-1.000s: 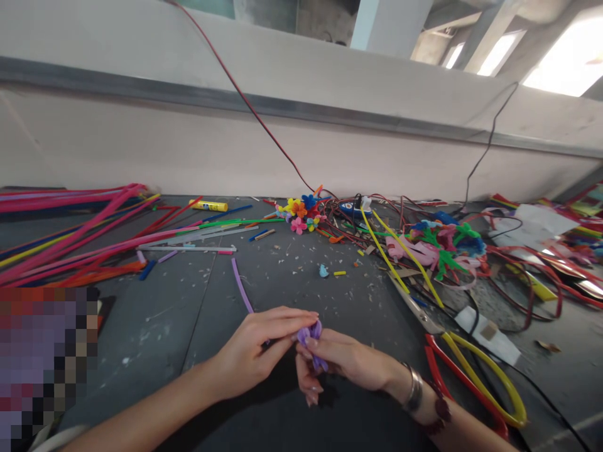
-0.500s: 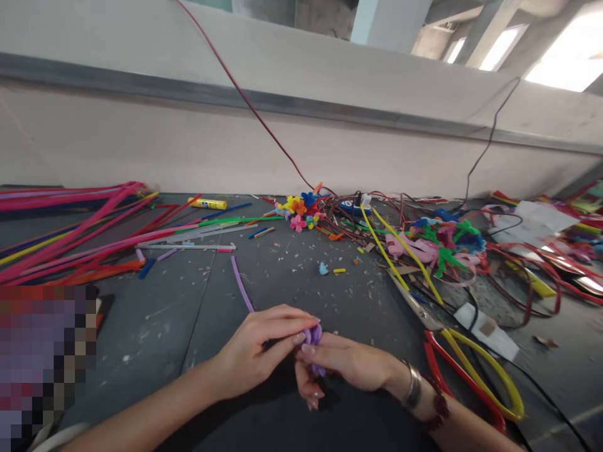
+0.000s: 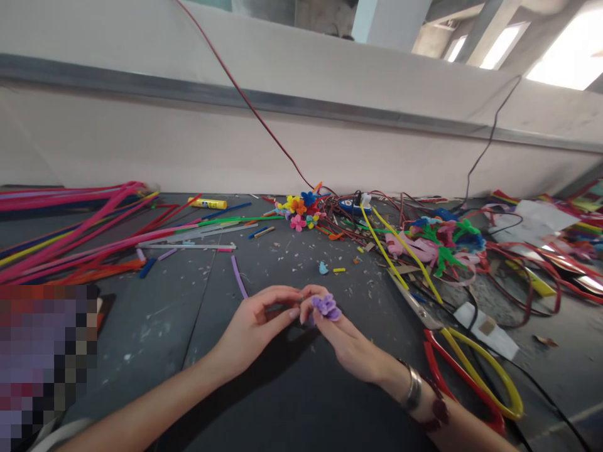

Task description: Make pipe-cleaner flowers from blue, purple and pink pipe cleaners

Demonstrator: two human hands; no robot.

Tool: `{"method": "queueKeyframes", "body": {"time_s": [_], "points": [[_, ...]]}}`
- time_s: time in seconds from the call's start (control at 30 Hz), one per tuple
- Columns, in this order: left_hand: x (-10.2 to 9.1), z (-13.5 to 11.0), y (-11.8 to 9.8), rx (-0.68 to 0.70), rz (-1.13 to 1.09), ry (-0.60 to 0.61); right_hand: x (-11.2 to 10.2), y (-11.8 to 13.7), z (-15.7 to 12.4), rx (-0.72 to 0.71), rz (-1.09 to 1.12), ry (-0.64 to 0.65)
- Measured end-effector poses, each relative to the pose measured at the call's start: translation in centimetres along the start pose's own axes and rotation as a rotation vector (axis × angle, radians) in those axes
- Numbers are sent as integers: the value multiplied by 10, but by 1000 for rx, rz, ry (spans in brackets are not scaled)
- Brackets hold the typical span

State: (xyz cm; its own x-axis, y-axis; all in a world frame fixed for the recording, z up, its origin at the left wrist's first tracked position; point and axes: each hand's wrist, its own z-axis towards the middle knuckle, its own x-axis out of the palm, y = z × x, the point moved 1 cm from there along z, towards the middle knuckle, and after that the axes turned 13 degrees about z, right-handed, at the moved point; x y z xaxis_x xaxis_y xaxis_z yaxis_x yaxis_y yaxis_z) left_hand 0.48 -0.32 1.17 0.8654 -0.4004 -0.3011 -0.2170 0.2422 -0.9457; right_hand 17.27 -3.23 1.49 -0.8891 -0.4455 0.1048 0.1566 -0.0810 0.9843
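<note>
A small purple pipe-cleaner flower [image 3: 326,306] with looped fuzzy petals is pinched between the thumb and fingers of my right hand [image 3: 346,339], petals facing up. My left hand [image 3: 257,329] curls in from the left, its fingertips meeting the right fingertips beside the flower. Whatever the left fingers hold, if anything, is hidden there. Behind the left hand, a loose purple pipe cleaner [image 3: 239,276] lies on the dark table [image 3: 211,339].
Scissors [image 3: 443,333] with red and yellow handles lie right of my right wrist. Long coloured pipe cleaners [image 3: 94,245] spread at the left, near a yellow glue stick [image 3: 207,203]. Finished-looking colourful flowers [image 3: 299,210] sit by the wall. Cables and pink-green fuzzy pieces [image 3: 438,245] crowd the right.
Both hands have risen slightly away from me. The purple flower has turned so its petals show above the right thumb, and the left fingers have slid off the petals.
</note>
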Motion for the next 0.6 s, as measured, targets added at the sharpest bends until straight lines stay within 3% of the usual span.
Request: {"method": "queueKeyframes", "body": {"time_s": [0.07,0.23,0.43,0.6], "points": [[2,-2,0,20,-10,5,1,-2,-1,-1,-29,-30],[10,-7,-5,13,-2,170,3,-6,-2,38,-39,-5],[12,-6,2,-79,-136,214,8,-8,-2,145,148,80],[10,-5,1,-100,-97,221,9,-7,-2,181,245,107]]}}
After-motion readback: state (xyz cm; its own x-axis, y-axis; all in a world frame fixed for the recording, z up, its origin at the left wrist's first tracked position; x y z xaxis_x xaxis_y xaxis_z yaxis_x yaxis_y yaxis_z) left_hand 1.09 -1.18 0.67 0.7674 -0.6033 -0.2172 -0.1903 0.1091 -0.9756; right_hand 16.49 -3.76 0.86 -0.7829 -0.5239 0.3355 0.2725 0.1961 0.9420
